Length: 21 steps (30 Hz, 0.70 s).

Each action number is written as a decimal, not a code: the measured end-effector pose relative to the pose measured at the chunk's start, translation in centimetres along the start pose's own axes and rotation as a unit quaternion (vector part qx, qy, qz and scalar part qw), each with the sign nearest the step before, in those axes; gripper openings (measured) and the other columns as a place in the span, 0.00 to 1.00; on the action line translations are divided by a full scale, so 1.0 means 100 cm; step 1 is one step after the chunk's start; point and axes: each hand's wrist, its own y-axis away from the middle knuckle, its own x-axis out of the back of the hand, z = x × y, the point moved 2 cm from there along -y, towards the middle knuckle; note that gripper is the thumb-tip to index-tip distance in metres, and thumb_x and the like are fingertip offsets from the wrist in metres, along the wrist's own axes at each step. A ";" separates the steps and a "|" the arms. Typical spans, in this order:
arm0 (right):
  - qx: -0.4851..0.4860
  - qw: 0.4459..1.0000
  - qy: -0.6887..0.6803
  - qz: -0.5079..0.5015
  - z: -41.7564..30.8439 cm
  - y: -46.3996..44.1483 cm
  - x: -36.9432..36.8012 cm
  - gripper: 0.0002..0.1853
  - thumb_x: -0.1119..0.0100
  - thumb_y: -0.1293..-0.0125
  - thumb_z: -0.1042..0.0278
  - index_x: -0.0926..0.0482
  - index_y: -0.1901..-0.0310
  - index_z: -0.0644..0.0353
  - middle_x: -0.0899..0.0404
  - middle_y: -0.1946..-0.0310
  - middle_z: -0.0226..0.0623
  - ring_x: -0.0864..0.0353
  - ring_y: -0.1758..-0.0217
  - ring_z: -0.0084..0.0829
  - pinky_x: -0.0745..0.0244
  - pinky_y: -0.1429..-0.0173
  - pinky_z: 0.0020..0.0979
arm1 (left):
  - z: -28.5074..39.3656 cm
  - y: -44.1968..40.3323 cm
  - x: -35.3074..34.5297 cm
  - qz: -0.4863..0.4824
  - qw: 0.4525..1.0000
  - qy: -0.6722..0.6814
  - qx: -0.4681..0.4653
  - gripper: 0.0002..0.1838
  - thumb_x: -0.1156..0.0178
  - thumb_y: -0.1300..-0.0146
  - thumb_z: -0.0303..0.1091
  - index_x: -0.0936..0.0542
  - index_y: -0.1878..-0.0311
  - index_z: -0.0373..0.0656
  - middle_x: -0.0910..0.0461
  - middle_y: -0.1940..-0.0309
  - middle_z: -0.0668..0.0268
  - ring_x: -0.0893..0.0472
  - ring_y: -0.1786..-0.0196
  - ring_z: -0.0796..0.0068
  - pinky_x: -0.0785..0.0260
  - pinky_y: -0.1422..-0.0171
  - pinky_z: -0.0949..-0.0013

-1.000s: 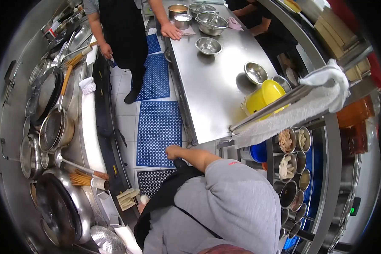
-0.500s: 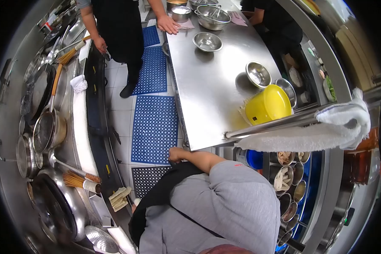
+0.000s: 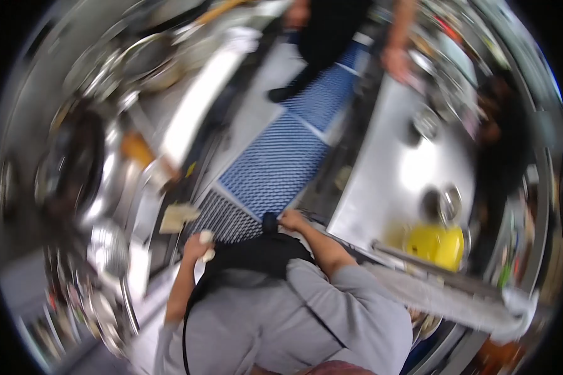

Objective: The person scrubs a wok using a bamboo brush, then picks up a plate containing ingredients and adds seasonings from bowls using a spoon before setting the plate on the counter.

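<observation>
The whole view is smeared by motion. At the lower left, my left hand (image 3: 196, 247) is closed around a pale cream-white thing (image 3: 207, 237) that sticks out past the fingers; its kind is unclear. Close by, on the cooking range's edge, lies a folded cream cloth (image 3: 179, 217). My right hand (image 3: 291, 219) is in front of my black apron (image 3: 250, 255), beside a dark rounded shape. Its fingers look curled, and whatever they may hold is hidden.
A steel table (image 3: 372, 181) at right bears a yellow container (image 3: 436, 245) and metal bowls. On the left range are a wok (image 3: 75, 150), a bamboo brush (image 3: 137, 149) and a perforated ladle (image 3: 109, 247). Another person (image 3: 334, 31) stands beyond blue mats (image 3: 275, 165), one hand at the table.
The view has swung left, so the table and mats appear turned and further right. My left hand, almost hidden before, now shows with the pale thing in it.
</observation>
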 end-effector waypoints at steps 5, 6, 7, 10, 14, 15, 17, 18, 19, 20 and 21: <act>-0.061 0.992 -0.096 -0.053 -0.019 0.003 -0.004 0.09 0.43 0.41 0.68 0.15 0.68 0.62 0.18 0.79 0.37 0.18 0.78 0.31 0.23 0.75 0.36 | -0.030 0.040 0.033 0.032 0.989 0.131 0.062 0.28 0.24 0.59 0.49 0.14 0.58 0.39 0.14 0.58 0.48 0.15 0.52 0.48 0.24 0.45 0.54; -0.072 0.987 -0.116 -0.080 -0.026 0.000 -0.004 0.09 0.44 0.40 0.68 0.14 0.67 0.61 0.18 0.79 0.37 0.19 0.78 0.30 0.23 0.75 0.36 | -0.039 0.042 0.035 0.029 0.985 0.164 0.054 0.27 0.25 0.58 0.48 0.14 0.58 0.39 0.14 0.59 0.49 0.15 0.53 0.50 0.24 0.46 0.56; -0.077 0.987 -0.111 -0.089 -0.035 -0.007 -0.005 0.10 0.44 0.39 0.68 0.14 0.66 0.60 0.18 0.79 0.37 0.19 0.78 0.30 0.23 0.75 0.36 | -0.031 0.055 0.053 0.026 0.974 0.222 0.039 0.25 0.25 0.56 0.45 0.14 0.58 0.38 0.13 0.61 0.52 0.14 0.55 0.55 0.24 0.48 0.58; -0.077 0.987 -0.112 -0.085 -0.076 -0.021 -0.012 0.11 0.45 0.37 0.66 0.14 0.64 0.59 0.19 0.79 0.36 0.20 0.78 0.29 0.24 0.75 0.36 | -0.024 0.088 0.100 -0.039 0.911 0.411 -0.011 0.18 0.27 0.53 0.37 0.15 0.59 0.39 0.14 0.65 0.63 0.17 0.61 0.71 0.26 0.52 0.67; -0.019 0.990 -0.137 -0.028 -0.141 -0.044 -0.021 0.13 0.43 0.33 0.61 0.16 0.61 0.62 0.21 0.80 0.35 0.22 0.80 0.28 0.25 0.77 0.34 | -0.019 0.127 0.185 0.044 0.889 0.444 -0.106 0.23 0.25 0.52 0.38 0.17 0.53 0.38 0.15 0.63 0.64 0.18 0.61 0.73 0.25 0.51 0.68; -0.016 0.988 -0.149 -0.037 -0.159 -0.057 -0.025 0.13 0.43 0.32 0.60 0.16 0.61 0.62 0.22 0.80 0.35 0.23 0.80 0.29 0.25 0.77 0.34 | -0.023 0.132 0.205 0.070 0.879 0.459 -0.110 0.26 0.24 0.51 0.39 0.19 0.50 0.37 0.16 0.61 0.63 0.18 0.60 0.73 0.25 0.50 0.67; -0.017 0.977 -0.208 -0.042 -0.195 -0.073 -0.030 0.14 0.44 0.30 0.59 0.18 0.59 0.62 0.21 0.78 0.35 0.22 0.80 0.30 0.24 0.76 0.35 | -0.036 0.135 0.243 0.151 0.867 0.460 -0.116 0.26 0.24 0.50 0.40 0.19 0.49 0.36 0.16 0.60 0.62 0.18 0.58 0.72 0.25 0.50 0.67; -0.019 0.967 -0.251 -0.041 -0.217 -0.079 -0.032 0.14 0.45 0.30 0.59 0.18 0.57 0.62 0.21 0.76 0.35 0.22 0.78 0.31 0.23 0.75 0.35 | -0.040 0.136 0.261 0.188 0.855 0.473 -0.094 0.26 0.24 0.49 0.40 0.19 0.49 0.37 0.15 0.60 0.62 0.18 0.58 0.72 0.25 0.50 0.67; -0.020 0.955 -0.291 -0.044 -0.235 -0.084 -0.031 0.15 0.45 0.29 0.58 0.19 0.55 0.62 0.20 0.74 0.36 0.21 0.77 0.31 0.22 0.74 0.36 | -0.046 0.130 0.275 0.247 0.849 0.453 -0.112 0.26 0.25 0.49 0.41 0.19 0.49 0.37 0.15 0.60 0.62 0.18 0.58 0.71 0.25 0.50 0.67; -0.027 0.942 -0.330 -0.048 -0.252 -0.088 -0.027 0.15 0.46 0.29 0.59 0.20 0.53 0.62 0.20 0.71 0.37 0.20 0.75 0.32 0.22 0.72 0.37 | -0.053 0.125 0.289 0.308 0.839 0.432 -0.124 0.26 0.25 0.49 0.41 0.19 0.49 0.37 0.15 0.61 0.62 0.18 0.59 0.71 0.25 0.50 0.66; -0.034 0.929 -0.365 -0.059 -0.269 -0.095 -0.026 0.15 0.46 0.28 0.59 0.21 0.50 0.61 0.19 0.69 0.37 0.19 0.72 0.33 0.21 0.70 0.38 | -0.054 0.123 0.304 0.341 0.827 0.432 -0.118 0.25 0.25 0.49 0.40 0.19 0.50 0.37 0.16 0.57 0.61 0.18 0.56 0.71 0.26 0.48 0.67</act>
